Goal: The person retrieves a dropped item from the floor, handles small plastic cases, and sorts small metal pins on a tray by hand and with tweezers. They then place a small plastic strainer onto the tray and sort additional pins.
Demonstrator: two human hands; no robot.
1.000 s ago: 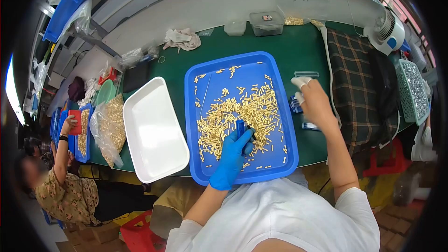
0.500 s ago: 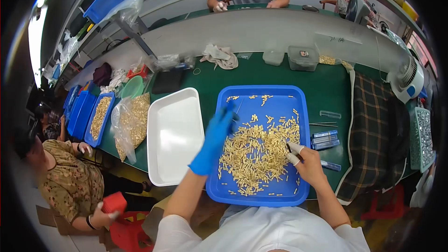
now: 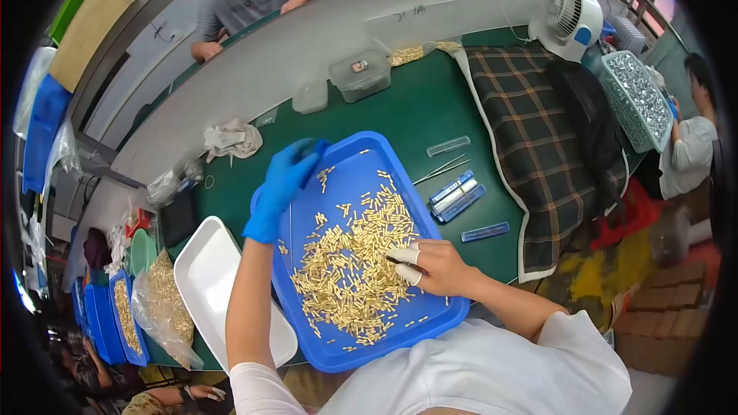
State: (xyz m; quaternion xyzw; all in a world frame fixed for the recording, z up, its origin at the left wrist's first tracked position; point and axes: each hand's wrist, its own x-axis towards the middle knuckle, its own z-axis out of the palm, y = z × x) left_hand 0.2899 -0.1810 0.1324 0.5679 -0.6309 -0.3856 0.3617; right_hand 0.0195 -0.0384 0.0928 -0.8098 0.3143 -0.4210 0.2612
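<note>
In front of me a blue tray [image 3: 444, 280] holds a heap of small brass-coloured pins [image 3: 350, 257], with strays around it. My left hand [image 3: 284, 184], in a blue glove, is over the tray's far left corner. Its thumb and fingers are apart, and the fingertips are a little blurred; I see nothing held in it. My right hand [image 3: 437, 267], with white finger cots on some fingers, reaches over the right side of the heap. Its fingertips pinch a small dark piece [image 3: 393, 260], too small to name, close above the pins.
A white tray [image 3: 201, 323] adjoins on the left, beyond it a bag of pins [image 3: 171, 303]. Right lie tweezers [image 3: 442, 170], small blue-labelled cases [image 3: 457, 197] and a plaid cloth [image 3: 523, 138]. Lidded box [image 3: 361, 81] stands behind; people sit across and at right.
The view has swung right, so the bench appears turned. My left hand has moved from above the pins to the tray's far left corner. My right hand has shifted inward over the heap.
</note>
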